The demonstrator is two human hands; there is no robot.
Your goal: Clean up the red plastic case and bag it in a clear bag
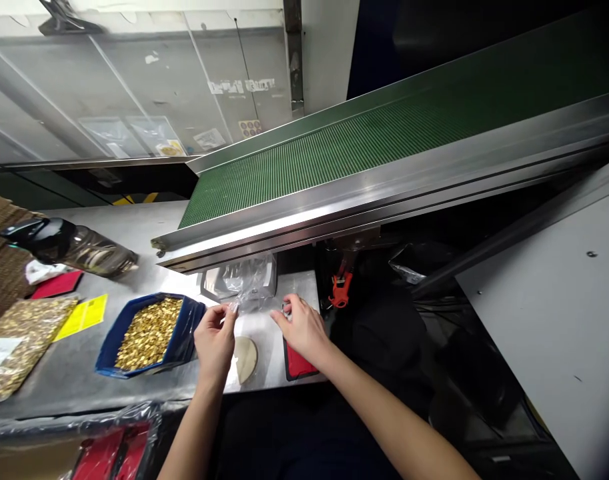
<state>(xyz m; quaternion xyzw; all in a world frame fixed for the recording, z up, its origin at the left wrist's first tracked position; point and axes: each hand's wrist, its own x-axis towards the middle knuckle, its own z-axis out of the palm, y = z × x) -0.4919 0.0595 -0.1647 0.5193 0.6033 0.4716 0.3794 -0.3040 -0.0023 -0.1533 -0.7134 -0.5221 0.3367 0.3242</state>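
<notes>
My left hand [215, 335] is closed in a pinch on the edge of a clear plastic bag [249, 283]. The bag lies crumpled over a grey tray-like device [209, 283] beneath the conveyor's lower end. My right hand [304, 328] hovers over a red pad with a black edge [299, 364]. Its thumb stands apart from the curled fingers, and a small dark spot between them is too small to name. A round beige disc [246, 360] lies on the table between my hands. Left of my left hand is a blue scoop-like container [109, 347] full of small gold pieces [149, 333].
A green ribbed conveyor [304, 160] with metal sides slopes up rightward. Left on the metal table [59, 390] are a bottle [94, 250], a yellow label [81, 317] and a bag of gold pieces [39, 327]. An orange-handled tool [341, 290] hangs at right; a plastic-lined box [34, 460] stands below.
</notes>
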